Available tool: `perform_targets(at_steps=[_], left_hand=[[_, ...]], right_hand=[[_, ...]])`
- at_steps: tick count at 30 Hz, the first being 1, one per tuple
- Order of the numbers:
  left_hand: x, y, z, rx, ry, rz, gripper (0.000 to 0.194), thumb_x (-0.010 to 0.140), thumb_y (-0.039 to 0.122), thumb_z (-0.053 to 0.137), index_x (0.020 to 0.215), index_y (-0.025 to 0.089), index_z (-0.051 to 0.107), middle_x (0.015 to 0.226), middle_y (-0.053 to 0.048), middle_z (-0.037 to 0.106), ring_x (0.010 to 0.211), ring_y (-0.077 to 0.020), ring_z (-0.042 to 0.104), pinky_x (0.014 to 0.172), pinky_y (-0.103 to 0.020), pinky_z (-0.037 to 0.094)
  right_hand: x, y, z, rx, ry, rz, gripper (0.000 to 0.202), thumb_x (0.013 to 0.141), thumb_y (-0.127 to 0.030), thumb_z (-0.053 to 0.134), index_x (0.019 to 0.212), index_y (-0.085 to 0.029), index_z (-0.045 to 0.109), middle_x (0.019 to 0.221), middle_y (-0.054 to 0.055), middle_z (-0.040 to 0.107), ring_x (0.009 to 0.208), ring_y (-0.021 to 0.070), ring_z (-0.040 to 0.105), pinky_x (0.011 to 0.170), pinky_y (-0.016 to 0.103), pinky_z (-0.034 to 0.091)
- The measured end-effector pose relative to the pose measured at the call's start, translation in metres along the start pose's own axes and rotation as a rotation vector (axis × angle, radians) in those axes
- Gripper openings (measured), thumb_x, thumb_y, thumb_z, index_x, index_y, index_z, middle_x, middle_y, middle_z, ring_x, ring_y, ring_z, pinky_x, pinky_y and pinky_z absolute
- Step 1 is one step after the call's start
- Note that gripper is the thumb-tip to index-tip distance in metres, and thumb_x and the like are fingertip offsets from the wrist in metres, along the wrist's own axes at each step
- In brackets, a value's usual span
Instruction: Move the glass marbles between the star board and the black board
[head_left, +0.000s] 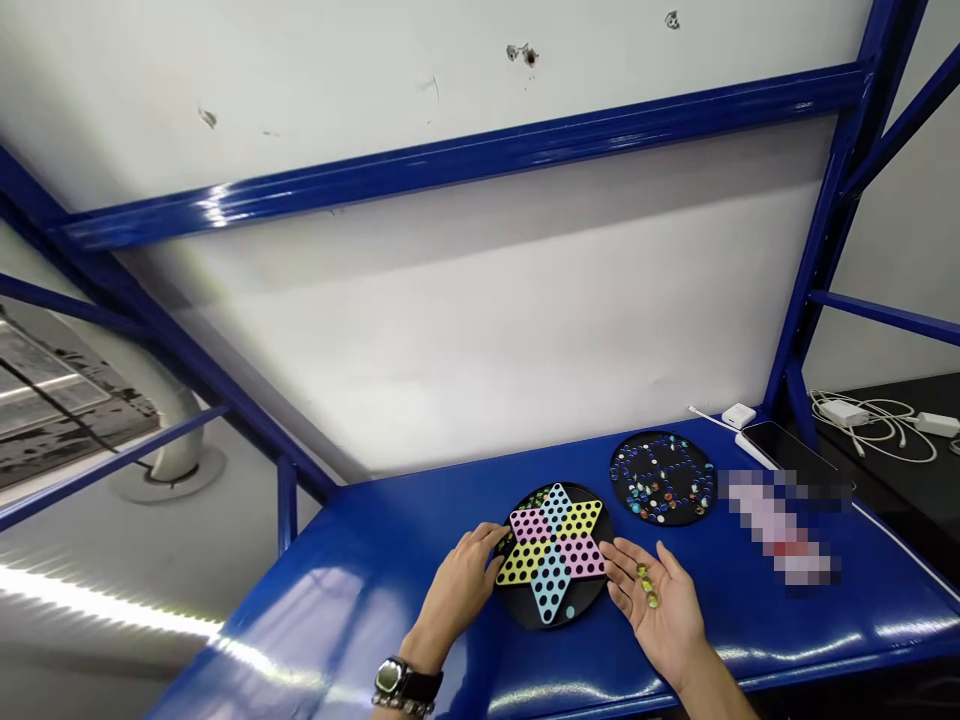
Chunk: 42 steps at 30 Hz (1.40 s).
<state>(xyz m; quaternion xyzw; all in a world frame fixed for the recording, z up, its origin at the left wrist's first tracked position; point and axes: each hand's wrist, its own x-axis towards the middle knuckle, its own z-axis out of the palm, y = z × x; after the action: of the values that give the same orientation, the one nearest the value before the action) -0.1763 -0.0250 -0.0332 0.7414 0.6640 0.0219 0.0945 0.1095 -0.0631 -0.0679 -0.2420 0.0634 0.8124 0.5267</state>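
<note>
A star-shaped Chinese checkers board (pixel 553 545) in pink, yellow and light blue lies on a round black tray (pixel 517 608). Green-yellow marbles (pixel 534 500) sit in the tray's gap at the upper left, beside the star. My left hand (pixel 466 575) reaches to the tray's left edge, thumb and fingers bent and a little apart near marbles there. To the right of the board, my right hand (pixel 660 605) is turned palm up, cupping several yellow-green marbles (pixel 647 586). One light blue disc or marble (pixel 570 612) shows at the tray's lower edge.
A second round black tray (pixel 664 478) with many mixed marbles stands behind, to the right. Farther right are a tablet-like device (pixel 787 450), a white charger (pixel 739 416) and a blurred patch (pixel 784 530). Blue metal framing surrounds the blue tabletop (pixel 375 560).
</note>
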Motion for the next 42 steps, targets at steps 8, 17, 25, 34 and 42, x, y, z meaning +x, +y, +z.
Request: perform_targets(at_steps=[8, 17, 25, 34, 42], left_hand=[[0.023, 0.021, -0.004, 0.268, -0.025, -0.081, 0.032, 0.097, 0.024, 0.048, 0.125, 0.021, 0.064, 0.117, -0.008, 0.068, 0.110, -0.0229, 0.065, 0.089, -0.031, 0.049], [0.021, 0.031, 0.001, 0.361, -0.100, -0.134, 0.030, 0.100, 0.023, 0.039, 0.114, 0.012, 0.063, 0.110, -0.016, 0.068, 0.098, -0.0259, 0.071, 0.079, -0.034, 0.054], [0.021, 0.032, -0.001, 0.408, -0.151, -0.080, 0.036, 0.097, 0.010, 0.033, 0.121, 0.010, 0.060, 0.110, -0.018, 0.068, 0.096, -0.0262, 0.072, 0.079, -0.036, 0.056], [0.020, 0.042, -0.004, 0.456, -0.143, -0.083, 0.046, 0.089, -0.005, 0.030, 0.121, 0.008, 0.061, 0.111, -0.018, 0.068, 0.095, -0.0249, 0.071, 0.077, -0.033, 0.054], [0.000, 0.051, -0.017, 0.344, 0.130, -0.068, 0.035, 0.104, 0.023, 0.029, 0.104, 0.017, 0.063, 0.101, -0.011, 0.068, 0.095, -0.0257, 0.065, 0.079, -0.036, 0.050]], right_hand=[[-0.002, -0.003, 0.003, -0.002, -0.001, 0.018, 0.043, 0.092, -0.041, 0.060, 0.111, -0.004, 0.067, 0.116, 0.023, 0.073, 0.090, 0.0267, 0.075, 0.074, 0.037, 0.061], [0.000, -0.003, 0.001, -0.011, -0.012, 0.015, 0.042, 0.087, -0.041, 0.067, 0.106, -0.005, 0.070, 0.115, 0.023, 0.074, 0.089, 0.0262, 0.075, 0.075, 0.036, 0.060], [-0.001, -0.003, 0.002, -0.024, -0.009, 0.013, 0.040, 0.085, -0.041, 0.071, 0.103, -0.005, 0.070, 0.111, 0.023, 0.074, 0.087, 0.0263, 0.075, 0.074, 0.036, 0.060], [-0.002, -0.003, 0.002, -0.026, -0.025, 0.016, 0.040, 0.085, -0.043, 0.070, 0.102, -0.006, 0.070, 0.108, 0.021, 0.076, 0.085, 0.0250, 0.075, 0.073, 0.036, 0.059], [-0.003, -0.001, 0.009, -0.077, -0.008, 0.024, 0.039, 0.087, -0.039, 0.070, 0.100, -0.003, 0.071, 0.111, 0.024, 0.074, 0.081, 0.0250, 0.075, 0.070, 0.035, 0.060]])
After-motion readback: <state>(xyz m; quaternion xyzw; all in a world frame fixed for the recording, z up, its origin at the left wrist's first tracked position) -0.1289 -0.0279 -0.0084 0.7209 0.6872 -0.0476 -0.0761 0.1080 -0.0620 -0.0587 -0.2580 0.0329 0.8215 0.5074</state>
